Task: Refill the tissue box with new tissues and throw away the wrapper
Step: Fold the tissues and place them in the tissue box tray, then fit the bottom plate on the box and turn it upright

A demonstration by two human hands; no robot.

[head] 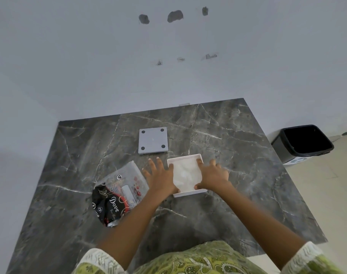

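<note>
Both hands (188, 177) cover tissue box (185, 191) edges; tissues (185, 173) apparently inside.

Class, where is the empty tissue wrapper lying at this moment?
In the head view the wrapper lies flat on the marble table, left of the open tissue box and just beside the left hand.

At centre frame, an open white tissue box (185, 175) sits on the dark marble surface (237, 155), white tissues (185, 173) inside. The right hand (213, 176) presses on the tissues; the left hand (160, 176) lies flat beside the box. A wrapper (117, 191) lies left, a grey lid (152, 140) above, a black bin (305, 142) at right.
</note>
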